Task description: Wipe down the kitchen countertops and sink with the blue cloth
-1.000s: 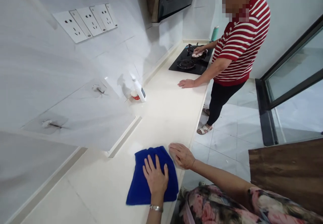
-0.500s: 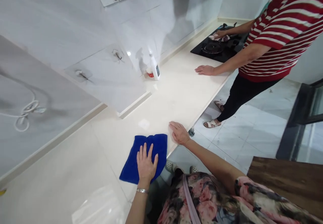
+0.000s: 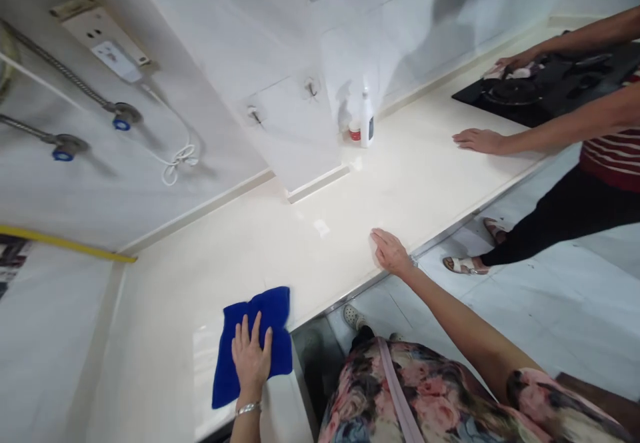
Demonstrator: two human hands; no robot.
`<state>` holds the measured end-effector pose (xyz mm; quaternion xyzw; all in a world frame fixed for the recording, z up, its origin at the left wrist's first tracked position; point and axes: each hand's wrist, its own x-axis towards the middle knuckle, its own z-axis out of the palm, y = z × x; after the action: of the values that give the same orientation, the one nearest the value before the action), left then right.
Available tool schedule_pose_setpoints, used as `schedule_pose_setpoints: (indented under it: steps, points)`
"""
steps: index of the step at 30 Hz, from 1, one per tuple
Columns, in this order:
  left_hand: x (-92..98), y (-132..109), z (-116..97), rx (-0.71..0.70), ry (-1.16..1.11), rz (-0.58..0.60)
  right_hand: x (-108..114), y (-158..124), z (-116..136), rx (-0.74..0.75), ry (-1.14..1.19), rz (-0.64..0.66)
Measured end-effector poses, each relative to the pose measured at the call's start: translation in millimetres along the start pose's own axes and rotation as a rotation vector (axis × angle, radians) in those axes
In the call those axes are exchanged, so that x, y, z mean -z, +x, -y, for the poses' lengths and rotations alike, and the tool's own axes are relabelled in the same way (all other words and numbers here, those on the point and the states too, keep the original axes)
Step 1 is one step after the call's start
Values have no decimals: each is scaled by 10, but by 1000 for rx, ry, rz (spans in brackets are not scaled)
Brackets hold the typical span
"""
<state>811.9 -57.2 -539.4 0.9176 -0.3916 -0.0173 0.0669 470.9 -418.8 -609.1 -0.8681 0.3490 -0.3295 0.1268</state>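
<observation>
My left hand (image 3: pixel 251 358) lies flat, fingers spread, on a blue cloth (image 3: pixel 267 310) spread on the cream countertop (image 3: pixel 320 230) near its front edge. My right hand (image 3: pixel 391 252) rests open, palm down, on the counter's front edge further right, holding nothing. A silver bracelet (image 3: pixel 248 408) is on my left wrist.
A white bottle (image 3: pixel 367 120) and a small red-and-white tub (image 3: pixel 355 131) stand against the wall. Another person in a red striped shirt (image 3: pixel 611 156) leans one hand (image 3: pixel 479 140) on the counter and wipes the black hob (image 3: pixel 540 86) with the other. Sockets, a cord and pipes are on the left wall.
My left hand has slid the blue cloth leftward along the counter, away from my right hand, which stays on the edge. The view has swung left.
</observation>
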Motion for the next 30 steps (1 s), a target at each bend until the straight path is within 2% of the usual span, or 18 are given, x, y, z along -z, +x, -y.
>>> schedule_pose_setpoints:
  steps: [3,5,7,10,15,19,24,27,30]
  points:
    - [65,-66,325,210,14,-24,86,35,-107,73,-29,20]
    - [123,-77,439,371,32,-26,147,64,-196,120,-22,63]
    - [185,-70,452,509,33,12,184,81,-270,157,-17,90]
    - [220,-38,338,651,-1,74,175,73,-314,152,-53,79]
    - [48,-16,146,747,29,28,142,20,-279,124,-128,25]
    - [-21,-42,202,726,109,-46,181,-15,-277,152,-97,25]
    - [87,-83,580,777,103,-52,212,-75,-318,132,17,95]
    - [133,-138,902,808,97,-103,206,-83,-381,192,-20,72]
    - [144,-189,1240,896,80,-143,212,-66,-428,253,-98,71]
